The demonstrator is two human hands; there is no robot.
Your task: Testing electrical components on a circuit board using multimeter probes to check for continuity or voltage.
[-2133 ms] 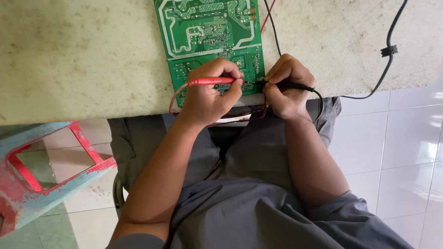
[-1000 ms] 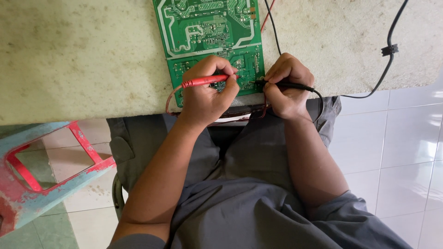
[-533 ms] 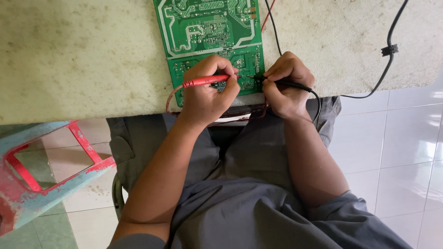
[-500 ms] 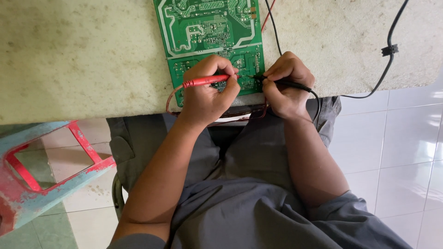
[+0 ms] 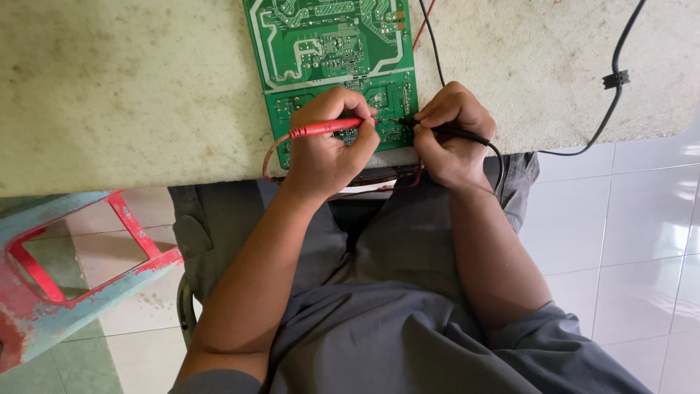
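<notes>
A red and blue frame [image 5: 65,277] stands on the floor at the left. The left hand [image 5: 328,146] has its fingers clamped on a red probe [image 5: 324,129]. Its tip touches the green board [image 5: 332,51], which lies on the desk [image 5: 131,87]. The right hand [image 5: 448,135] has its fingers clamped on a black probe [image 5: 456,133], tip also on the board. A black cable [image 5: 616,80] lies at the right.

The circuit board [image 5: 332,62] lies on the table [image 5: 131,87] — both hands rest on its near edge. The left hand [image 5: 328,149] sits just left of the right hand [image 5: 452,135]; a frame [image 5: 73,277] stands on the floor, far left.
</notes>
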